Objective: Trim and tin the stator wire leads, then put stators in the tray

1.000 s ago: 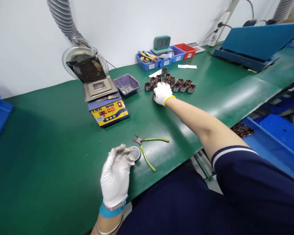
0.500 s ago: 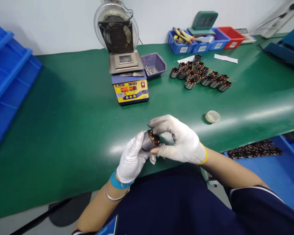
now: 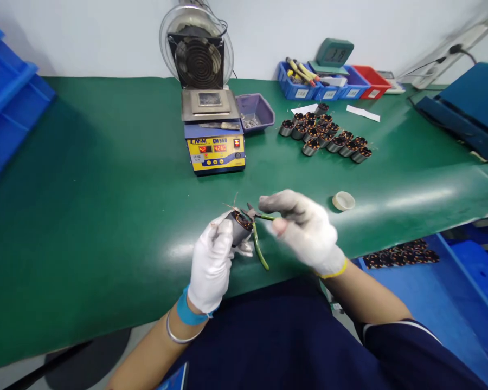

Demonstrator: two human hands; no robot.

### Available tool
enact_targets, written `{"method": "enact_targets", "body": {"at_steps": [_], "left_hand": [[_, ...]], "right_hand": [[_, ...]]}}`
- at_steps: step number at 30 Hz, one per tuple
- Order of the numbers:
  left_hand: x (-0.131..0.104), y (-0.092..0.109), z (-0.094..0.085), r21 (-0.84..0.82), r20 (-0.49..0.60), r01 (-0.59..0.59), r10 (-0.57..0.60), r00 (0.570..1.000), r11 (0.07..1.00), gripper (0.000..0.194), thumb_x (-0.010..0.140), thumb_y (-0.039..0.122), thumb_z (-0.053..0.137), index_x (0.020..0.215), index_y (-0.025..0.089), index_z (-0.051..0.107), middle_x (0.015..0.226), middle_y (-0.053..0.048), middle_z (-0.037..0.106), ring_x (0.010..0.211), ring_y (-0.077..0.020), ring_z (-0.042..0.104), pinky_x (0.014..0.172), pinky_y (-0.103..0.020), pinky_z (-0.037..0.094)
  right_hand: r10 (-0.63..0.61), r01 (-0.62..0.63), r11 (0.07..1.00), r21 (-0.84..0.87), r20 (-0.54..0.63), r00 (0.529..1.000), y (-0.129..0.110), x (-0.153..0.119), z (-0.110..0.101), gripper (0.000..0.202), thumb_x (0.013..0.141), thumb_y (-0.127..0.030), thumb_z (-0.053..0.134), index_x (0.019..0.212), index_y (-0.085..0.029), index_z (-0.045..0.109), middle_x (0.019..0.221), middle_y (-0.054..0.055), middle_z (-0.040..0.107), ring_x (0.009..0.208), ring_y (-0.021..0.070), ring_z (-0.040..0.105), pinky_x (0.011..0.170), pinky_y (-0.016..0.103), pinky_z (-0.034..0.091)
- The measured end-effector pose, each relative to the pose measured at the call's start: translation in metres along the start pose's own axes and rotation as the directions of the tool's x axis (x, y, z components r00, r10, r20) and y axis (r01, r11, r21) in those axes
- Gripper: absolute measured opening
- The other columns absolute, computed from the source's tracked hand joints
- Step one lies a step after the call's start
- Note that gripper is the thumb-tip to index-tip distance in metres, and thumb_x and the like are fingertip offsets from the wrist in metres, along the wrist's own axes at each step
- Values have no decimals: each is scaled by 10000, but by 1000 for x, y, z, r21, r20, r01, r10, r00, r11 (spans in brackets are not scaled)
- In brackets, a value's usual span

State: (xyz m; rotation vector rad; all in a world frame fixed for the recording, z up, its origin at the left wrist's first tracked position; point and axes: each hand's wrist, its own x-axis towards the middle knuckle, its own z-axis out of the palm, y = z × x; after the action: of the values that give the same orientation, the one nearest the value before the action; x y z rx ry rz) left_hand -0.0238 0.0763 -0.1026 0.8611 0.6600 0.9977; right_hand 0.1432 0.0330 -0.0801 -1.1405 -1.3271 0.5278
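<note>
My left hand (image 3: 212, 260), in a white glove, is closed around a motor stator (image 3: 239, 227), a grey cylinder with copper windings inside its rim. Thin wire ends stick up from its top. Just right of the stator, green-handled cutting pliers (image 3: 259, 244) lie on the bench with their handles spread, the jaws partly behind the stator's rim. My right hand (image 3: 305, 230), gloved with a bare thumb tip, hovers by the upper handle, thumb and fingers apart and a little blurred. Nothing shows between its fingers.
A yellow-fronted solder pot (image 3: 217, 154) with a fan stands behind, beside a purple bin (image 3: 264, 111). Several stators (image 3: 311, 147) are grouped at back right, before blue bins (image 3: 296, 89) and a red bin (image 3: 374, 81). A small round cap (image 3: 344, 201) lies right of my hands.
My right hand has come off the stator and moved right, its fingers parting. My left hand has shifted slightly left with the stator, and the pliers and wire ends now show.
</note>
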Motion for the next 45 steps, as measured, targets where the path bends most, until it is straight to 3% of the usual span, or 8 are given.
{"method": "enact_targets", "body": {"at_steps": [9, 14, 20, 27, 32, 37, 43, 45], "left_hand": [[-3, 4, 2, -87, -1, 122, -123, 992, 989, 438, 774, 411, 867, 1124, 189, 725, 922, -67, 733, 640, -164, 669, 544, -273, 584], [2, 22, -5, -493, -101, 39, -102, 990, 869, 395, 827, 299, 752, 533, 191, 511, 616, -17, 564, 738, -165, 668, 753, -300, 632], [-4, 15, -3, -297, 95, 441, -434, 896, 847, 160, 892, 380, 715, 882, 221, 720, 847, -54, 712, 811, -222, 721, 635, -318, 616], [-2, 21, -1, -370, -135, 35, -90, 987, 928, 309, 762, 215, 699, 549, 216, 475, 604, -15, 517, 773, -213, 676, 807, -372, 639], [1, 23, 8, -273, 54, 367, -366, 929, 889, 316, 910, 469, 631, 767, 190, 669, 800, -83, 651, 883, -276, 708, 719, -409, 647], [-8, 12, 1, -167, 274, 319, -267, 924, 933, 289, 767, 399, 869, 909, 171, 761, 914, -40, 693, 731, -185, 709, 572, -268, 623], [-6, 8, -8, -70, 447, 428, -356, 821, 901, 447, 876, 555, 746, 1081, 157, 760, 966, -114, 773, 715, -207, 757, 594, -264, 638], [-5, 6, -7, -76, 414, 416, -351, 840, 906, 485, 877, 595, 727, 1079, 156, 761, 961, -118, 781, 670, -192, 749, 561, -243, 622]], "right_hand": [[-358, 383, 852, -358, 136, 924, -3, 4, 13, 89, 960, -191, 618, 999, -235, 684, 967, 49, 735, 1027, 215, 709, 1137, 539, 487], [-356, 480, 782, -398, 347, 868, -38, 17, 7, 74, 979, -225, 607, 973, -229, 680, 974, 60, 734, 1062, 222, 709, 1183, 527, 451], [-334, 572, 740, -354, 545, 769, -64, 21, 6, 70, 933, -154, 627, 913, -200, 676, 982, 50, 727, 1082, 228, 675, 1219, 511, 400], [-326, 587, 641, -495, 518, 791, -63, 21, 3, 101, 929, -174, 594, 871, -226, 659, 917, 48, 697, 999, 238, 671, 1161, 556, 435], [-320, 582, 679, -448, 533, 783, -66, 19, -4, 69, 939, -179, 603, 906, -219, 649, 985, 58, 707, 1051, 236, 680, 1184, 542, 436], [-329, 529, 761, -375, 480, 813, -51, 11, -9, 69, 970, -186, 599, 1004, -177, 659, 1023, 95, 715, 1094, 241, 697, 1165, 564, 460], [-213, 218, 966, 136, -49, 976, -30, -3, -16, 139, 974, -279, 663, 854, -212, 684, 813, 26, 628, 955, 220, 695, 1074, 539, 560], [-136, 137, 985, 108, -19, 991, -23, -7, -21, 145, 934, -367, 728, 959, -225, 711, 936, 49, 670, 1025, 244, 700, 1063, 525, 569]]}}
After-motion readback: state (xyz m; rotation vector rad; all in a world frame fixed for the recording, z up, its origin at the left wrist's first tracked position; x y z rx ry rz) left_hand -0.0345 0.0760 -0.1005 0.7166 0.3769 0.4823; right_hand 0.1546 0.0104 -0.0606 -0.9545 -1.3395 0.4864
